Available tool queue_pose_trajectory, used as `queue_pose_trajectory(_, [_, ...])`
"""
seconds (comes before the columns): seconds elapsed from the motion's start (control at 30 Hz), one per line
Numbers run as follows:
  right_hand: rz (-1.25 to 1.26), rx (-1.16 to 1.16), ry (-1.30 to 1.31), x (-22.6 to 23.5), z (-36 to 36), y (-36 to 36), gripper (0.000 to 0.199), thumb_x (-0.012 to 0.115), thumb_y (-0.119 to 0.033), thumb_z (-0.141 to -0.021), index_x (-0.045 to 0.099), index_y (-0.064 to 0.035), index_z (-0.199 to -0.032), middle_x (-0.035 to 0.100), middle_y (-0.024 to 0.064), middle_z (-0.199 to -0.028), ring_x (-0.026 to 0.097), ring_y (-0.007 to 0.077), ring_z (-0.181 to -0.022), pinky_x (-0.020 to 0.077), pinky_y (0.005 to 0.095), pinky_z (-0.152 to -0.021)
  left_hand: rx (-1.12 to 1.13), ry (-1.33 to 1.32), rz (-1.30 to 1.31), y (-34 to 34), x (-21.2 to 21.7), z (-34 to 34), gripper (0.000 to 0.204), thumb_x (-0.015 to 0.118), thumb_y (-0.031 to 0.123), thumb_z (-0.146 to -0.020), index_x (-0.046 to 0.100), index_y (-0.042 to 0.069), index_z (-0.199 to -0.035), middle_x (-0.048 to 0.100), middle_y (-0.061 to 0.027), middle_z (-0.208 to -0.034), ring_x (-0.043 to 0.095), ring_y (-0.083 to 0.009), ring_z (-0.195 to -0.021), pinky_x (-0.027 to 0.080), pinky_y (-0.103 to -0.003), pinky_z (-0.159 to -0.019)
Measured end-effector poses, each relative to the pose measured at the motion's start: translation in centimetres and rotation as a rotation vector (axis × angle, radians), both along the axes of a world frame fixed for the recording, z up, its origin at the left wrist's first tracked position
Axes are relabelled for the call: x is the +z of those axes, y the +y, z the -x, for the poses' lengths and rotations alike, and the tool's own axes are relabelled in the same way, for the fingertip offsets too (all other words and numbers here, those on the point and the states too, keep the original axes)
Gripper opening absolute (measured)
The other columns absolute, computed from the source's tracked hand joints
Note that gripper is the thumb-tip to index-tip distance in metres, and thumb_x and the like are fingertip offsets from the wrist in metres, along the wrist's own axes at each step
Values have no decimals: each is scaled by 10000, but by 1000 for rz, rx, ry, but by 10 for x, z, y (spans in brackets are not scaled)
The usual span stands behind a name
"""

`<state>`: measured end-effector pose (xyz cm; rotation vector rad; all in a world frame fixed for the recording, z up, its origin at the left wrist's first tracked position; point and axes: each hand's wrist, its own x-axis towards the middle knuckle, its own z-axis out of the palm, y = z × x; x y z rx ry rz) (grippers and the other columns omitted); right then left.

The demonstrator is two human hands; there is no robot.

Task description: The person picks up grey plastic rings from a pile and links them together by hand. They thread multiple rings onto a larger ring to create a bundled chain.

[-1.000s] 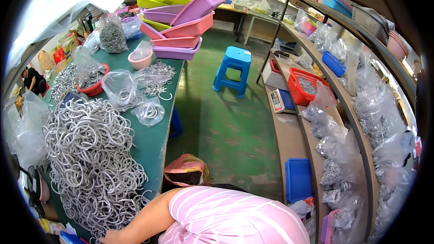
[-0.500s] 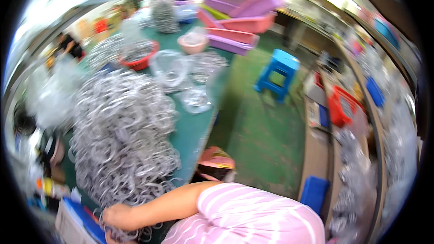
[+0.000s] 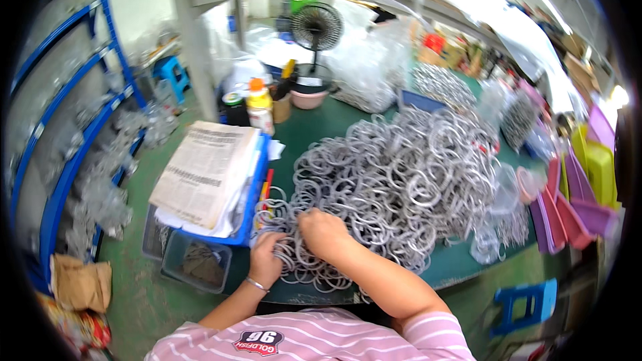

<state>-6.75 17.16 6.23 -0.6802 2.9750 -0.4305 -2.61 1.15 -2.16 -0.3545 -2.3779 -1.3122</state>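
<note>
A crowded workshop surrounds a green worktop, with blue metal racking running down the left wall. Most of the worktop is buried under a big heap of grey metal rings, and judging by its size, nearly all of it is untouched; only a small cluster at the near edge is being handled, and no finished batch can be told apart from the rest. Clear plastic bags sit bunched behind the heap. At the left, a folded newspaper lies on a blue tray, above a clear bin. Purple and yellow plastic trays stack at the right edge. A black desk fan stands at the back, beside a pink bowl and a white bottle with an orange cap. The right hand presses curled fingers into the rings, seemingly gripping some. The left hand closes on a few rings at the worktop's near edge.
</note>
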Motion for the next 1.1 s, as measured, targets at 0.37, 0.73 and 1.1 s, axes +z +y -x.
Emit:
queue_pose_trajectory(0.37, [-66, 103, 161, 56, 13, -5, 135, 570, -88, -749, 570, -25, -867, 647, 170, -849, 648, 329, -811, 516, 432, -676, 7, -115, -164, -14, 3, -27, 254, 516, -115, -665, 524, 14, -883, 573, -180, -867, 572, -394, -835, 471, -388, -722])
queue_pose_trajectory(0.73, [104, -2, 85, 39, -24, 50, 253, 679, -51, -578, 616, -13, -821, 652, 178, -780, 660, 344, -800, 529, 454, -636, -118, -290, -29, -7, -5, -19, 337, 558, -12, -801, 542, -48, -1137, 613, -200, -1008, 596, -259, -817, 491, -326, -731])
queue_pose_trajectory(1.1, [2201, 96, -795, -5, -38, 45, 153, 655, -129, -827, 564, -68, -934, 596, 56, -701, 597, 195, -575, 501, 402, -476, -101, -310, 32, -5, -6, 1, 318, 487, -2, -822, 572, -48, -1125, 583, -254, -1082, 554, -353, -990, 428, -412, -891])
